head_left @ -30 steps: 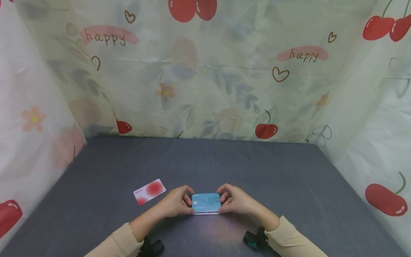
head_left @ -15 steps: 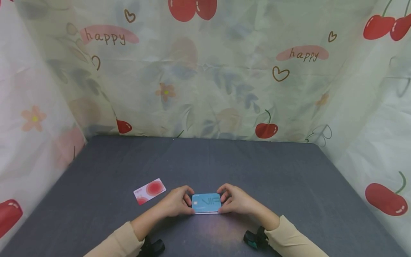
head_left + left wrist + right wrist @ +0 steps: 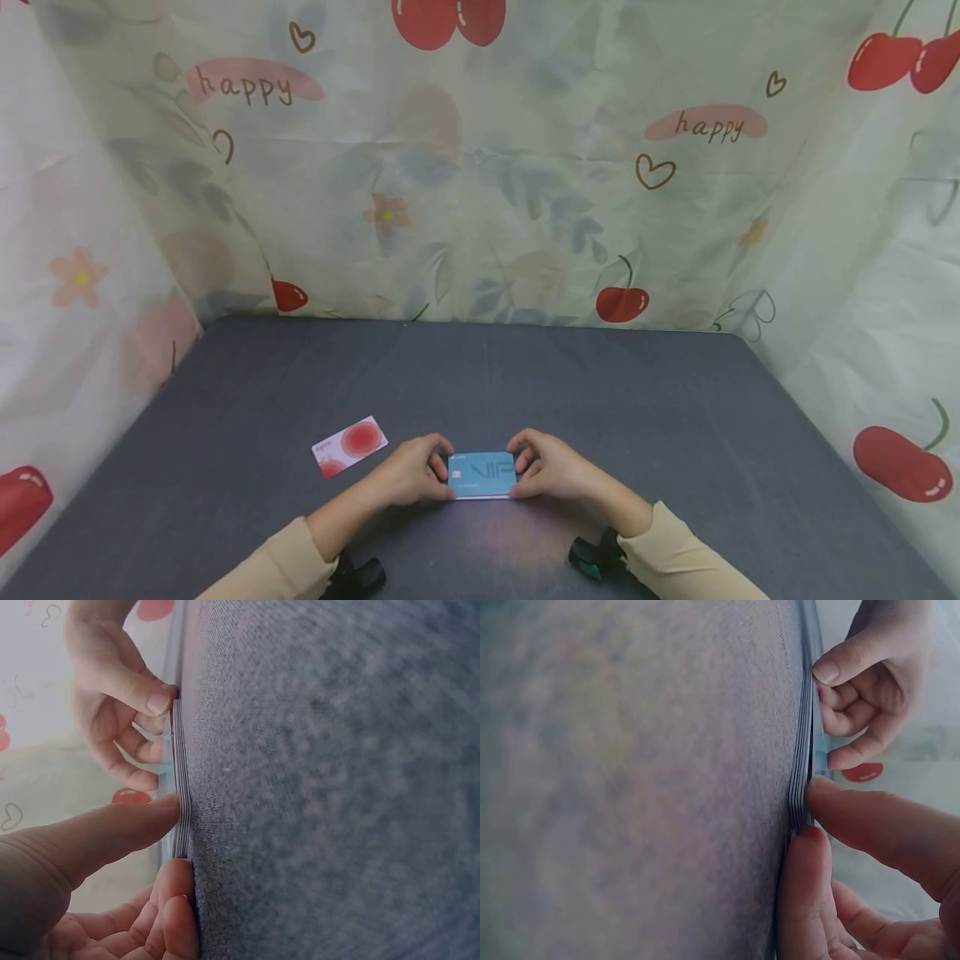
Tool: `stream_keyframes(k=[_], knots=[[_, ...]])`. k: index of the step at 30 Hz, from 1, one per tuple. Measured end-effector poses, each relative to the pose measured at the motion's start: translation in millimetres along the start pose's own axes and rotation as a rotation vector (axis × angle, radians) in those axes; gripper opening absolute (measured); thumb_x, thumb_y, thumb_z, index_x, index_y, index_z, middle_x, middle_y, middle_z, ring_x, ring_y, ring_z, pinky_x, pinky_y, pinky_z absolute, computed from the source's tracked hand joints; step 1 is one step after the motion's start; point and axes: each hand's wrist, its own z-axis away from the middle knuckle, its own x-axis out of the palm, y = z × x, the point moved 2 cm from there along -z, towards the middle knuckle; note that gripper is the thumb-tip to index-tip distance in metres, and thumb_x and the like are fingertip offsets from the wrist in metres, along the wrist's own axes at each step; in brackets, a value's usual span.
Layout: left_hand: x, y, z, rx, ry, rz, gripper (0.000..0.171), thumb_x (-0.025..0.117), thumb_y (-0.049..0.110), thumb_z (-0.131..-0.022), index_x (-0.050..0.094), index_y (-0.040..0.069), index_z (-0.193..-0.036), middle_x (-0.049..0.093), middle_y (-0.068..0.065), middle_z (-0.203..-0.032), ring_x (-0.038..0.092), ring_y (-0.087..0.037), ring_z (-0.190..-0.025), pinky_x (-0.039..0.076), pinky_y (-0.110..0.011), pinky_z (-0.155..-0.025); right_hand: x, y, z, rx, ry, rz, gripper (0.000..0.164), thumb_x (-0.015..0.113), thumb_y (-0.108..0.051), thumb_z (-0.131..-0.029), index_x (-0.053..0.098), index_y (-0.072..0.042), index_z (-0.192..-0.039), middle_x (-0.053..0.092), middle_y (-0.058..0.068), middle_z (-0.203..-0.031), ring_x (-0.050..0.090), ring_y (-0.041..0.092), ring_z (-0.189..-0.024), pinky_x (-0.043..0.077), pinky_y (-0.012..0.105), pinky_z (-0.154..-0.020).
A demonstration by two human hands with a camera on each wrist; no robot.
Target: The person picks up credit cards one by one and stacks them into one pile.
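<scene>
A small stack of cards (image 3: 482, 476) lies on the table, a light blue card marked VIP on top. Thumb and fingers of my left hand (image 3: 411, 473) grip the stack at its left end, while my right hand (image 3: 552, 470) grips the right end the same way. Seen edge-on in the left wrist view, the cards (image 3: 181, 761) form several thin layers lying closely together. In the right wrist view the stack's edge (image 3: 800, 761) runs between both thumbs, with a thin dark gap under the blue top card.
A pink and white card with red circles (image 3: 349, 447) lies apart on the table, left of and beyond my left hand. The dark grey tabletop (image 3: 480, 375) runs back to a printed curtain (image 3: 480, 242), which also flanks both sides.
The pale strip under the blue card's near edge has become narrower, so the stack looks more even. Both hands stay almost in place, and the pink card has not moved.
</scene>
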Motion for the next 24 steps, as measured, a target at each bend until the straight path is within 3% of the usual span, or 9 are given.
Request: stream_keyframes(k=[24], knots=[[0.2, 1.2, 2.0, -0.043, -0.014, -0.019, 0.052, 0.079, 0.011, -0.071, 0.055, 0.001, -0.116, 0.056, -0.004, -0.079, 0.052, -0.014, -0.064, 0.047, -0.022, -0.059, 0.9, -0.4, -0.2, 0.002, -0.018, 0.012, 0.051, 0.076, -0.004, -0.073, 0.049, 0.004, -0.116, 0.054, 0.009, -0.087, 0.057, 0.012, -0.071, 0.048, 0.024, -0.060]])
